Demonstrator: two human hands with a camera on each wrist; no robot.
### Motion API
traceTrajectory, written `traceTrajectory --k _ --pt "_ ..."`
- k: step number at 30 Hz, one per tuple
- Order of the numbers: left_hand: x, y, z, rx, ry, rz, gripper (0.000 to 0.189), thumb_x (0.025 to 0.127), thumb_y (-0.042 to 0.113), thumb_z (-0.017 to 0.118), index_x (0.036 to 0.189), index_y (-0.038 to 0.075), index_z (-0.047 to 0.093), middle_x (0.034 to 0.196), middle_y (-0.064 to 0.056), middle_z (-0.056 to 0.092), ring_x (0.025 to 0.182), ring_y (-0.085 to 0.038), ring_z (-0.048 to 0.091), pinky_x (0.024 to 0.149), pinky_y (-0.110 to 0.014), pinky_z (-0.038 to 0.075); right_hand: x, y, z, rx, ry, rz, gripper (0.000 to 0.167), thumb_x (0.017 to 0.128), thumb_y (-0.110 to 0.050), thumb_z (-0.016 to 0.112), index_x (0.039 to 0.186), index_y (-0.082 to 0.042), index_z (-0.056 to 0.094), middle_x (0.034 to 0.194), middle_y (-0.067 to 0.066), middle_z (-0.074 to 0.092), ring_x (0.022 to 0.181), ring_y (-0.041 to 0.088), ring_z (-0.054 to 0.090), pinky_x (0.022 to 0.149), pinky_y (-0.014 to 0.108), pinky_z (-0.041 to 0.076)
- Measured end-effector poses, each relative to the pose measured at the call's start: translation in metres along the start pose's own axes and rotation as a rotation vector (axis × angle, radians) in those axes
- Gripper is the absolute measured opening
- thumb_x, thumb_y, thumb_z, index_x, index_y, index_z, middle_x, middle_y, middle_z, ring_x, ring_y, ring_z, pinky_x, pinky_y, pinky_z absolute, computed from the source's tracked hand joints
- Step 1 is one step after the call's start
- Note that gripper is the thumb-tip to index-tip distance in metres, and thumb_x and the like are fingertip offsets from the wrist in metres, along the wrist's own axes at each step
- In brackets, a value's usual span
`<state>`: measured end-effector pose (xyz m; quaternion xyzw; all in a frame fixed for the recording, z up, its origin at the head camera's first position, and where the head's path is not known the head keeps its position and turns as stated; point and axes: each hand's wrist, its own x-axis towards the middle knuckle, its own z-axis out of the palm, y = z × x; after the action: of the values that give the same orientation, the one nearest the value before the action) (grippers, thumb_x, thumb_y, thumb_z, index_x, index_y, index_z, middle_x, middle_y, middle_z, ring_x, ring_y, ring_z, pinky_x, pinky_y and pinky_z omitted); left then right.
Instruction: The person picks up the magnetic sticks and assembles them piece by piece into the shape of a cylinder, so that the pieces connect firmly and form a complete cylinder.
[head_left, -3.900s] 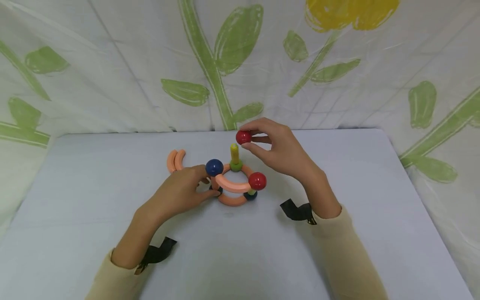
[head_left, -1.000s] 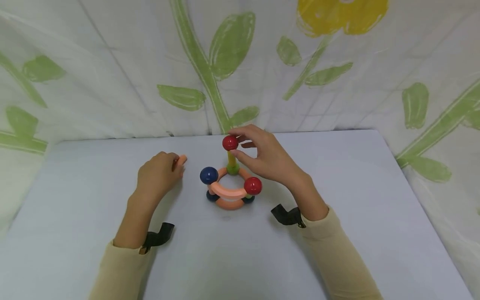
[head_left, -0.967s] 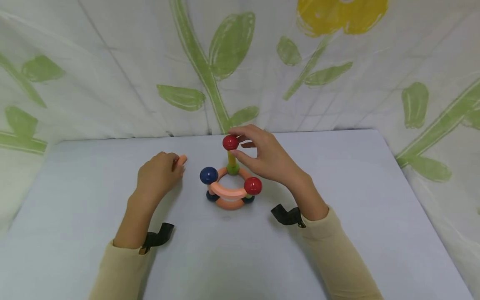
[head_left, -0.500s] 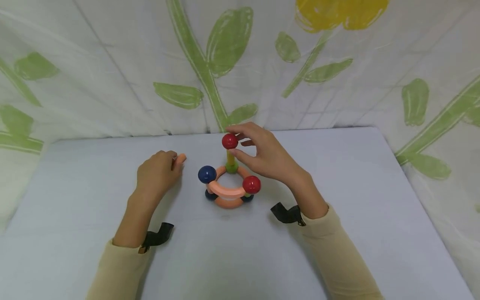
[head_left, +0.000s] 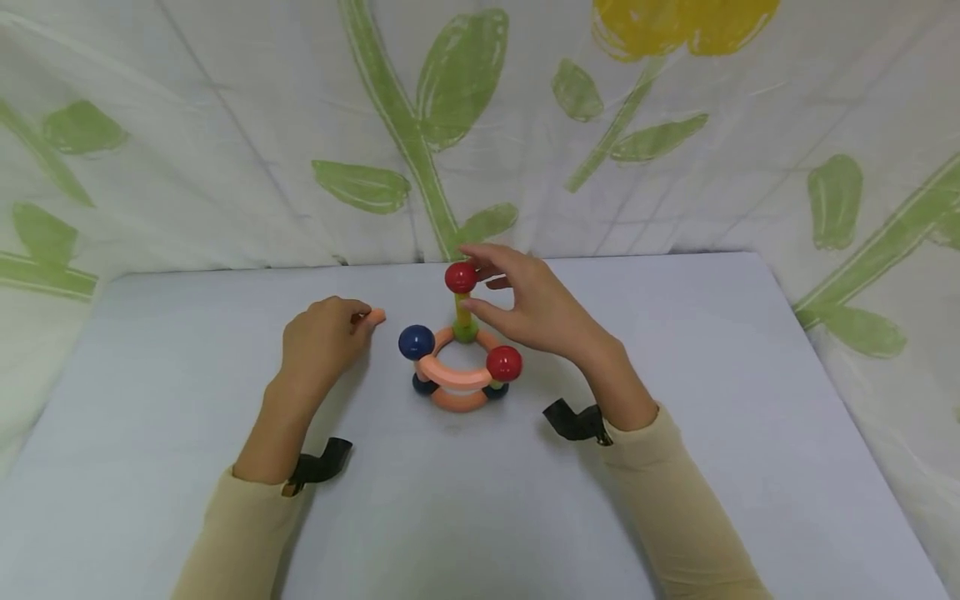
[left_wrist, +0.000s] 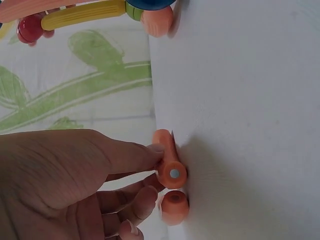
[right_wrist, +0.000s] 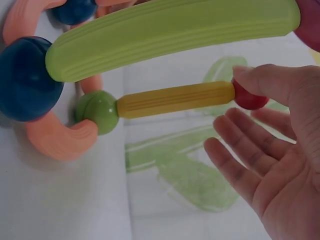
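Note:
Thumb and fingers of my left hand [head_left: 324, 340] pinch an orange curved rod [left_wrist: 171, 162], left of a ball-and-rod toy structure. A second orange rod [left_wrist: 174, 208] lies beside it in the left wrist view. On the structure, a yellow rod [right_wrist: 175, 99] stands upright on a green ball [right_wrist: 98, 112], topped by a red ball [head_left: 461, 277]. Around that ball my right hand [head_left: 536, 304] is spread loosely, with small gaps above and below it in the head view. An upper orange arc [head_left: 459, 379] joins a blue ball [head_left: 416, 342] and another red ball [head_left: 504, 363].
The structure's base is a ring of orange arcs with dark blue balls [head_left: 424, 383] and the green one. Everything rests on a white table [head_left: 442, 508]. Behind its far edge hangs a white cloth [head_left: 247, 150] printed with green leaves and a yellow flower.
My left hand has left the structure, taken an orange rod and shifted it slightly right. The red ball in my right hand went onto the yellow rod; those fingers have now spread slightly.

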<state>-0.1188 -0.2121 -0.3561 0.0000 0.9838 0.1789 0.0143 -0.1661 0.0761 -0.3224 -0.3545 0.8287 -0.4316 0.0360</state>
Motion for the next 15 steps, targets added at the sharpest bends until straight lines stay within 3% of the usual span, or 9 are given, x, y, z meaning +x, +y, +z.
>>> traceTrajectory --k 5,10,15 --pt "0.001 0.002 0.0 0.014 -0.009 0.014 0.035 0.105 0.034 0.067 0.117 0.004 0.079 0.084 -0.012 0.073 0.077 -0.028 0.066 0.059 -0.037 0.047 -0.001 0.006 0.002 0.006 -0.033 0.027 0.059 0.096 -0.013 0.079 0.148 -0.001 0.055 0.137 0.01 0.07 0.123 0.024 0.069 0.108 0.041 0.056" --pt "0.001 0.001 -0.001 0.028 -0.036 0.034 0.033 0.105 0.032 0.066 0.112 0.002 0.08 0.069 -0.007 0.058 0.071 -0.025 0.058 0.059 -0.033 0.038 0.0 0.011 0.004 0.013 -0.052 0.019 0.051 0.095 -0.015 0.079 0.142 -0.005 0.062 0.13 0.008 0.072 0.12 0.023 0.069 0.108 0.041 0.056" --pt "0.001 0.004 0.0 -0.01 -0.058 0.051 0.034 0.106 0.032 0.066 0.114 0.001 0.078 0.07 -0.007 0.056 0.072 -0.025 0.056 0.061 -0.034 0.038 0.0 0.018 0.003 0.031 -0.063 0.043 0.045 0.096 -0.016 0.079 0.137 -0.007 0.066 0.124 0.007 0.072 0.118 0.025 0.07 0.108 0.042 0.056"
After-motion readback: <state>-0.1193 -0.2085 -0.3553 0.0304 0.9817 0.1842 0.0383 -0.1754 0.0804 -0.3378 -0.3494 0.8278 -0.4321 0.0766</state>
